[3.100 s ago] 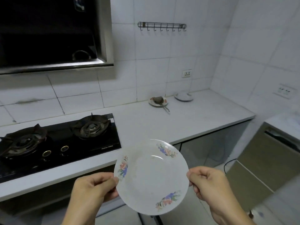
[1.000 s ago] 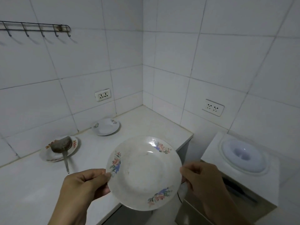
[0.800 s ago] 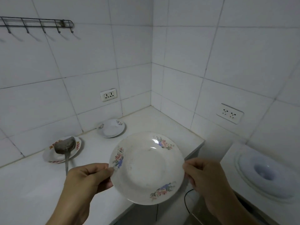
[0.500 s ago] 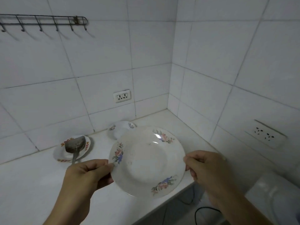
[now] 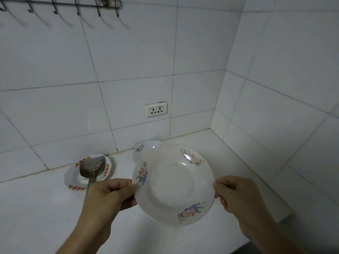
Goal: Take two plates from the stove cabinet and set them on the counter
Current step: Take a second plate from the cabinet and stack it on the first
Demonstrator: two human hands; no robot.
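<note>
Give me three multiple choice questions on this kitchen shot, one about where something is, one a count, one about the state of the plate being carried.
1. Where does the metal ladle lie?
A. hung on the wall hooks
B. in the red-patterned dish by the wall
C. on the carried plate

2. How many dishes rest on the counter?
A. two
B. four
C. none

3. What is the state of the floral plate?
A. flat on the counter
B. stacked on another plate
C. held in the air by both hands

Answers:
1. B, its bowl rests inside that dish.
2. A, the red-patterned dish and a white plate behind the carried one.
3. C, the left hand and right hand each pinch its rim.
</note>
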